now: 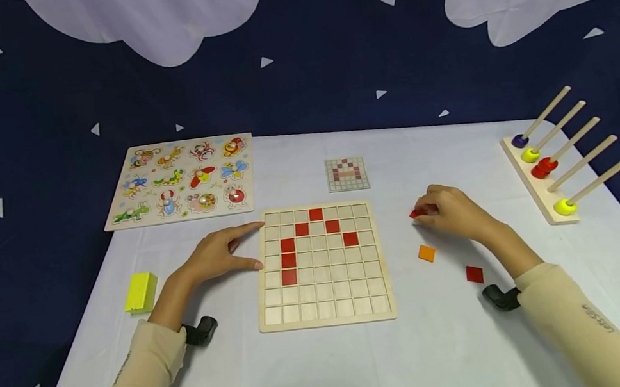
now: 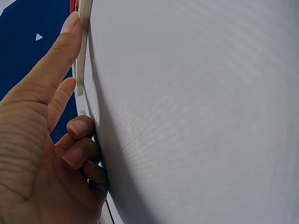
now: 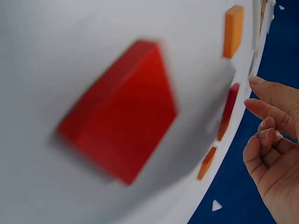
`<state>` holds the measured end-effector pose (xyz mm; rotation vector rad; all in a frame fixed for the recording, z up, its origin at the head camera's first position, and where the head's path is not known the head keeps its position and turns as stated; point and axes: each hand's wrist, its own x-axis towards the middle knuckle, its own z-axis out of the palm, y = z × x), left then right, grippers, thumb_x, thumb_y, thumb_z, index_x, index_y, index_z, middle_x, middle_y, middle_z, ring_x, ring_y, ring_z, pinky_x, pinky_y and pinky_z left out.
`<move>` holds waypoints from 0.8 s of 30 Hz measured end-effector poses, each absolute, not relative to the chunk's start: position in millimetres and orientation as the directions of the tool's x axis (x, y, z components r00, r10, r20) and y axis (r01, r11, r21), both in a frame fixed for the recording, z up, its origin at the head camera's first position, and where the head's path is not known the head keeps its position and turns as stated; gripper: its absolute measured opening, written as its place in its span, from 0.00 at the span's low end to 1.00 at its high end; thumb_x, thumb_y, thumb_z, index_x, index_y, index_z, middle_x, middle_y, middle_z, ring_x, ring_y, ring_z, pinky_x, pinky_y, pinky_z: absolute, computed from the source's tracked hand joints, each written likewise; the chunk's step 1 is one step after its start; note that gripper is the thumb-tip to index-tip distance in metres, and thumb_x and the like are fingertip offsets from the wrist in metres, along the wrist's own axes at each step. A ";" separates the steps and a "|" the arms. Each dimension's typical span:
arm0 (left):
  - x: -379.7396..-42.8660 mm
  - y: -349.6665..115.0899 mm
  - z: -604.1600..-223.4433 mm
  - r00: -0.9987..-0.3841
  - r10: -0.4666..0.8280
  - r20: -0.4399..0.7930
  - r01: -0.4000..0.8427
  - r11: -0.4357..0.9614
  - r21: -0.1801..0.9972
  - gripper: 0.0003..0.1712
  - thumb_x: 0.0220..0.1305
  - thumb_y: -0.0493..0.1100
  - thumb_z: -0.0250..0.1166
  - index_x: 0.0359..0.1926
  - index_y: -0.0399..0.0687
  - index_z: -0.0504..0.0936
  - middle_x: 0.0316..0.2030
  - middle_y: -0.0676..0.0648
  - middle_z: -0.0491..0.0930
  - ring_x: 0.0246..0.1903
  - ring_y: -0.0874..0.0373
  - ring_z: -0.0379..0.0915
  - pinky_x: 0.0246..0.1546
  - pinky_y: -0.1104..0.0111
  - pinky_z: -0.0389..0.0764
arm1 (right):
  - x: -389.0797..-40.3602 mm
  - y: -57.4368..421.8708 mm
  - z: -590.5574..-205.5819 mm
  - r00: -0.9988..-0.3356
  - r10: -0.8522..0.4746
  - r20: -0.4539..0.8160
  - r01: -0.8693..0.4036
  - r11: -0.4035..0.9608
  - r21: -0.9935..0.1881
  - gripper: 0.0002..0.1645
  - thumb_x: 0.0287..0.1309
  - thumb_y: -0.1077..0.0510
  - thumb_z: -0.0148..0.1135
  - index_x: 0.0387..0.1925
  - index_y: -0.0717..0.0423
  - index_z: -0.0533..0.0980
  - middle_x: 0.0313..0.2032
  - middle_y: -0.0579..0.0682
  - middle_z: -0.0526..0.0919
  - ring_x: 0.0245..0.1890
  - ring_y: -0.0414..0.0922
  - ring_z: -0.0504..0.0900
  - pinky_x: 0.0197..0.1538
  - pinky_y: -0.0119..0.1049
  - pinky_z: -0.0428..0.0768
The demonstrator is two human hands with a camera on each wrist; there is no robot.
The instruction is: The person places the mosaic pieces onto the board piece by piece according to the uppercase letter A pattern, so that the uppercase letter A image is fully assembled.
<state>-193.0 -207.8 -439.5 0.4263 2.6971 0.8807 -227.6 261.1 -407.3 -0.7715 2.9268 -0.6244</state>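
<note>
A wooden grid board [image 1: 328, 318] lies on the table with several red square tiles [image 1: 288, 261] in its cells, forming a peaked outline. My left hand [image 1: 215, 253] rests at the board's left edge, thumb and index finger spread and touching it. To the right of the board, my right hand [image 1: 451, 211] reaches down to a red tile [image 1: 414, 213]. In the right wrist view, thumb and index fingertips are just short of that red tile [image 3: 228, 112]. An orange tile [image 1: 426, 253] and another red tile [image 1: 474, 274] lie nearer. The right hand partly hides the tiles behind it.
Behind the board lies a small pattern card [image 1: 348, 182]. An insect peg puzzle [image 1: 184, 213] is at the back left, a yellow block [image 1: 141, 293] beside the left forearm. A wooden peg stacker [image 1: 538, 185] with coloured beads stands at the right.
</note>
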 end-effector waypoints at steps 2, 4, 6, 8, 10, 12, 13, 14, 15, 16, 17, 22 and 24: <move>-193.0 -207.8 -439.4 -0.920 0.357 -0.164 0.191 0.772 0.606 0.49 0.46 0.61 0.79 0.71 0.66 0.70 0.24 0.51 0.62 0.27 0.57 0.58 0.30 0.64 0.60 | -227.5 265.9 -409.6 -0.885 -0.464 0.045 -0.443 0.806 -0.392 0.11 0.54 0.61 0.73 0.37 0.64 0.85 0.29 0.50 0.76 0.30 0.45 0.70 0.36 0.39 0.70; -192.8 -207.8 -439.4 -0.920 0.355 -0.166 0.188 0.772 0.607 0.49 0.46 0.61 0.79 0.70 0.66 0.70 0.24 0.51 0.61 0.27 0.57 0.58 0.31 0.64 0.60 | -227.7 269.2 -411.7 -0.895 -0.444 0.041 -0.423 0.818 -0.390 0.12 0.53 0.60 0.74 0.37 0.65 0.85 0.27 0.49 0.73 0.30 0.45 0.68 0.35 0.38 0.67; -192.6 -207.8 -439.1 -0.920 0.353 -0.168 0.186 0.772 0.607 0.49 0.46 0.61 0.79 0.70 0.66 0.70 0.24 0.51 0.61 0.27 0.57 0.58 0.31 0.64 0.60 | -228.1 271.3 -413.6 -0.901 -0.432 0.042 -0.414 0.825 -0.384 0.12 0.53 0.59 0.74 0.36 0.65 0.84 0.27 0.50 0.71 0.30 0.45 0.67 0.34 0.38 0.65; -192.5 -207.8 -439.0 -0.921 0.353 -0.168 0.185 0.772 0.608 0.49 0.46 0.61 0.79 0.70 0.66 0.70 0.24 0.51 0.61 0.27 0.57 0.58 0.31 0.64 0.60 | -228.2 272.3 -414.6 -0.903 -0.428 0.045 -0.411 0.826 -0.385 0.13 0.53 0.58 0.74 0.36 0.65 0.84 0.26 0.50 0.70 0.29 0.45 0.67 0.34 0.38 0.65; -192.4 -207.8 -438.8 -0.921 0.353 -0.165 0.187 0.771 0.609 0.49 0.45 0.61 0.79 0.70 0.66 0.70 0.24 0.51 0.62 0.27 0.57 0.58 0.31 0.64 0.60 | -228.2 272.9 -415.4 -0.905 -0.424 0.044 -0.406 0.825 -0.393 0.13 0.53 0.58 0.74 0.35 0.66 0.84 0.26 0.50 0.70 0.29 0.45 0.67 0.33 0.38 0.64; -192.6 -207.6 -438.7 -0.921 0.355 -0.163 0.190 0.771 0.608 0.49 0.46 0.60 0.79 0.70 0.66 0.70 0.24 0.51 0.62 0.27 0.57 0.58 0.30 0.64 0.60 | -228.0 273.1 -416.0 -0.906 -0.421 0.035 -0.399 0.825 -0.400 0.14 0.53 0.58 0.74 0.35 0.66 0.84 0.25 0.50 0.69 0.29 0.46 0.66 0.33 0.38 0.64; -192.7 -207.6 -438.7 -0.920 0.356 -0.163 0.191 0.771 0.607 0.49 0.46 0.60 0.79 0.70 0.66 0.70 0.24 0.51 0.61 0.27 0.57 0.58 0.30 0.64 0.60 | -227.9 273.1 -416.3 -0.907 -0.419 0.031 -0.395 0.825 -0.404 0.14 0.53 0.58 0.74 0.35 0.66 0.84 0.25 0.50 0.69 0.29 0.46 0.66 0.33 0.38 0.64; -192.8 -207.5 -438.7 -0.920 0.356 -0.162 0.192 0.772 0.607 0.49 0.46 0.60 0.79 0.70 0.66 0.70 0.24 0.51 0.61 0.27 0.57 0.58 0.30 0.64 0.60 | -227.9 272.9 -416.7 -0.908 -0.417 0.028 -0.392 0.826 -0.405 0.14 0.53 0.58 0.74 0.35 0.66 0.84 0.25 0.50 0.69 0.29 0.46 0.66 0.33 0.38 0.64; -192.9 -207.5 -438.6 -0.920 0.356 -0.162 0.192 0.772 0.605 0.49 0.46 0.60 0.79 0.70 0.65 0.70 0.24 0.51 0.61 0.27 0.57 0.58 0.30 0.64 0.60 | -227.9 272.8 -417.1 -0.909 -0.415 0.023 -0.388 0.827 -0.407 0.14 0.53 0.58 0.74 0.35 0.66 0.84 0.26 0.50 0.69 0.29 0.46 0.66 0.33 0.38 0.64; -193.0 -207.5 -438.6 -0.920 0.356 -0.163 0.192 0.774 0.604 0.49 0.46 0.60 0.79 0.70 0.65 0.70 0.24 0.51 0.61 0.27 0.57 0.58 0.30 0.65 0.60 | -227.8 272.5 -417.4 -0.910 -0.414 0.022 -0.386 0.827 -0.407 0.14 0.54 0.58 0.74 0.36 0.66 0.84 0.26 0.50 0.69 0.29 0.46 0.67 0.33 0.38 0.64; -193.0 -207.5 -438.6 -0.920 0.355 -0.164 0.191 0.775 0.603 0.49 0.46 0.60 0.79 0.70 0.65 0.70 0.24 0.51 0.61 0.27 0.57 0.58 0.30 0.65 0.60 | -227.9 271.9 -417.5 -0.910 -0.413 0.021 -0.385 0.827 -0.410 0.14 0.54 0.58 0.74 0.36 0.66 0.83 0.26 0.50 0.69 0.29 0.46 0.67 0.33 0.38 0.64; -192.6 -207.3 -438.2 -0.921 0.349 -0.172 0.182 0.777 0.603 0.49 0.46 0.60 0.79 0.71 0.65 0.70 0.24 0.51 0.62 0.28 0.57 0.58 0.31 0.64 0.60 | -229.1 269.2 -417.7 -0.910 -0.414 0.009 -0.377 0.819 -0.431 0.15 0.53 0.59 0.73 0.38 0.68 0.83 0.27 0.51 0.72 0.30 0.46 0.68 0.34 0.38 0.66; -192.7 -207.0 -438.0 -0.921 0.348 -0.173 0.181 0.777 0.602 0.49 0.46 0.60 0.79 0.71 0.66 0.70 0.24 0.51 0.62 0.28 0.57 0.58 0.31 0.64 0.60 | -229.5 268.7 -417.8 -0.911 -0.413 -0.001 -0.371 0.818 -0.441 0.15 0.53 0.60 0.73 0.39 0.69 0.83 0.27 0.51 0.72 0.30 0.46 0.68 0.34 0.38 0.66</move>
